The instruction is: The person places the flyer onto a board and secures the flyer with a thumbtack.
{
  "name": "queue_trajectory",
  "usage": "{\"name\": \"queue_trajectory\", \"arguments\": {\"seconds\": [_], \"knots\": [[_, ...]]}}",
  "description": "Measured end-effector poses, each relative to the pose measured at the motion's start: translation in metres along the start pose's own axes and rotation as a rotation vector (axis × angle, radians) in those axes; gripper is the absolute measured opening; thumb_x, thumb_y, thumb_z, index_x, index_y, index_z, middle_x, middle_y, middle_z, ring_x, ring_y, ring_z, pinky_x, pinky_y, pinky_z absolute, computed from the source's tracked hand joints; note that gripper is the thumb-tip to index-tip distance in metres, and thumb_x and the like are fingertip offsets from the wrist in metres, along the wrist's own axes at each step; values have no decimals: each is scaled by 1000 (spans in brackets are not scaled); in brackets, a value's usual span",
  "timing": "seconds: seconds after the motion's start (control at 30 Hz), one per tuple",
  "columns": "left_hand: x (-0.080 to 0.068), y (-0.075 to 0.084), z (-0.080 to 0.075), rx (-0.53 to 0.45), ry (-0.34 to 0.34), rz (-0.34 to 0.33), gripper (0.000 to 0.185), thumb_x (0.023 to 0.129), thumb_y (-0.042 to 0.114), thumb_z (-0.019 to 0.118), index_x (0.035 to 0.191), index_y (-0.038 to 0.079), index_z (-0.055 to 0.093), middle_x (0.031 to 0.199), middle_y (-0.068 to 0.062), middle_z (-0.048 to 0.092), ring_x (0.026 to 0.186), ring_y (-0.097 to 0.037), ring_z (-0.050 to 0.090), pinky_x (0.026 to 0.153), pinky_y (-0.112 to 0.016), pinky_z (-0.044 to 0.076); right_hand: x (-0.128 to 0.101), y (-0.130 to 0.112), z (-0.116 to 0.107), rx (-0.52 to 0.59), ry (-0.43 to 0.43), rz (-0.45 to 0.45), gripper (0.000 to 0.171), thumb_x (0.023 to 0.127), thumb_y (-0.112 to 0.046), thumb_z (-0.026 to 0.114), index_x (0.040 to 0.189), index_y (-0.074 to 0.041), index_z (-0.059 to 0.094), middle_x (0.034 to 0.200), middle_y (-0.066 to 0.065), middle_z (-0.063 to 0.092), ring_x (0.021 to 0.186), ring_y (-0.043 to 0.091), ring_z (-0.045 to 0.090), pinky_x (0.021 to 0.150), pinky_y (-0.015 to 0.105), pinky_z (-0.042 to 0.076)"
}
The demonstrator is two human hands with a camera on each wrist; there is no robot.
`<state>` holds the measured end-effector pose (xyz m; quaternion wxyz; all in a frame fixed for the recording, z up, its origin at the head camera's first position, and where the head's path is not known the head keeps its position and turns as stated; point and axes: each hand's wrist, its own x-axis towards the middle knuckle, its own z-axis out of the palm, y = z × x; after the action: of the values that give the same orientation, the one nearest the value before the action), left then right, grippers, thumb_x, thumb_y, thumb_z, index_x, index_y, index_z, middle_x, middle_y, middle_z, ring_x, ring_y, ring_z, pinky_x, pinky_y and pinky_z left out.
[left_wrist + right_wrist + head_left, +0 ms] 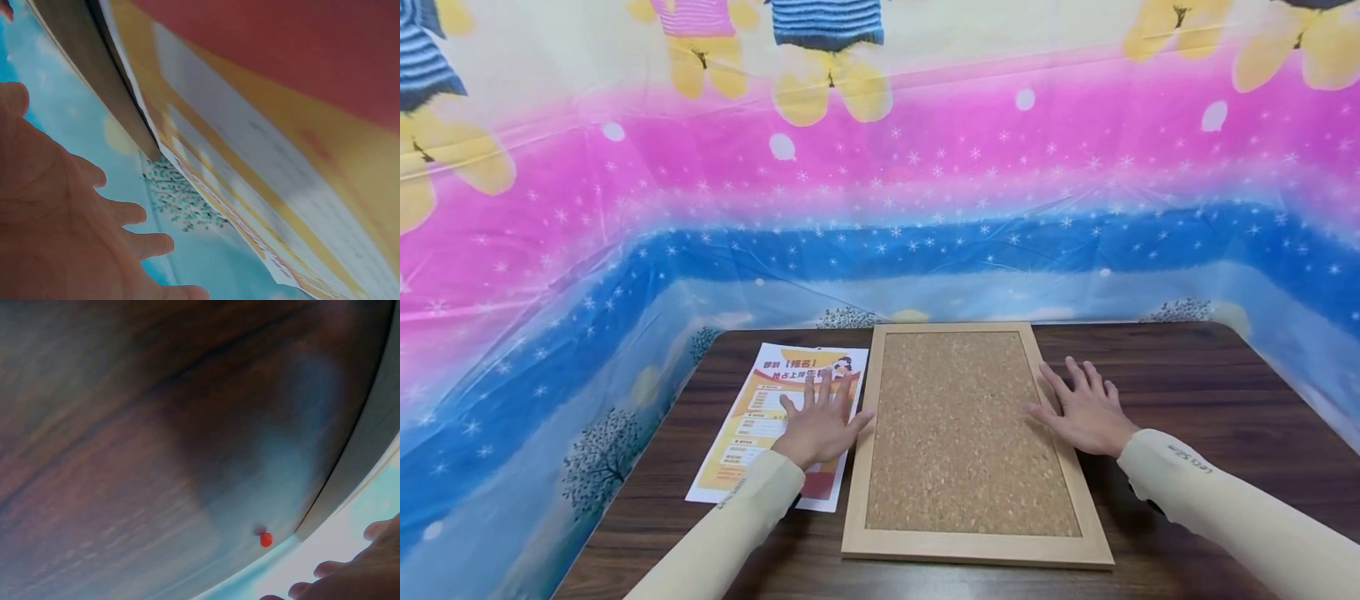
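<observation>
A cork board (973, 433) in a pale wooden frame lies flat on the dark wooden table. To its left lies a printed poster (730, 450) in yellow, red and white. My left hand (822, 425) is spread above the poster, its thumb by the board's left frame; the left wrist view shows a gap between this palm (56, 206) and the sheet. At the board's right frame, my right hand (1086, 412) is spread too, with thumb and index finger over the edge. Neither hand holds anything. A small red object (266, 539), perhaps a pushpin, sits on the table beside the board.
Behind and beside the table (1180, 375) hangs a printed cloth (925, 183) in pink, blue and cream. The board's far end reaches the table's back edge. Bare tabletop shows to the right of the board. The right hand hides the red object in the head view.
</observation>
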<state>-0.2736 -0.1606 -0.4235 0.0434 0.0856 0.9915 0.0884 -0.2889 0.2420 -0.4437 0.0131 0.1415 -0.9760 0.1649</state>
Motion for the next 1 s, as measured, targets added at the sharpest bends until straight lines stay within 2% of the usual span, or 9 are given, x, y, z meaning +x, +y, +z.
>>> {"name": "queue_trajectory", "arguments": {"seconds": [0.17, 0.4, 0.6, 0.83, 1.0], "knots": [[-1, -11, 1, -9, -3, -18, 77, 93, 66, 25, 153, 22, 1, 156, -17, -1, 138, -44, -4, 94, -74, -5, -1, 7, 0, -1, 2, 5, 84, 91, -65, 39, 152, -10, 19, 151, 31, 5, 134, 54, 1, 94, 72, 3], [-4, -22, 1, 5, 1, -30, 76, 95, 63, 26, 153, 16, 9, 155, -19, 3, 138, -46, 0, 94, -74, -4, -1, 15, 0, 12, 1, 7, 83, 92, -64, 39, 151, -11, 19, 151, 31, 7, 134, 54, 0, 94, 72, 2], [-4, -31, 2, 29, -1, -37, 75, 96, 60, 27, 153, 13, 12, 155, -19, 5, 137, -48, 1, 95, -73, -2, 2, 22, -2, 15, 6, 8, 80, 93, -61, 40, 152, -11, 19, 150, 31, 8, 133, 54, 0, 93, 73, 1], [-5, -42, 2, 14, -1, -65, 77, 95, 61, 29, 152, 12, 13, 155, -20, 6, 136, -50, -1, 96, -73, -3, 5, 35, 0, 32, -10, 23, 80, 94, -61, 39, 152, -11, 16, 150, 31, 6, 133, 55, -3, 93, 73, 2], [-6, -48, 1, 6, -7, -86, 78, 95, 61, 29, 152, 11, 12, 154, -21, 7, 135, -52, -1, 96, -72, -2, 7, 42, -1, 49, 13, 3, 75, 96, -54, 42, 150, -7, 21, 149, 33, 6, 132, 56, -1, 92, 73, 5]]}}
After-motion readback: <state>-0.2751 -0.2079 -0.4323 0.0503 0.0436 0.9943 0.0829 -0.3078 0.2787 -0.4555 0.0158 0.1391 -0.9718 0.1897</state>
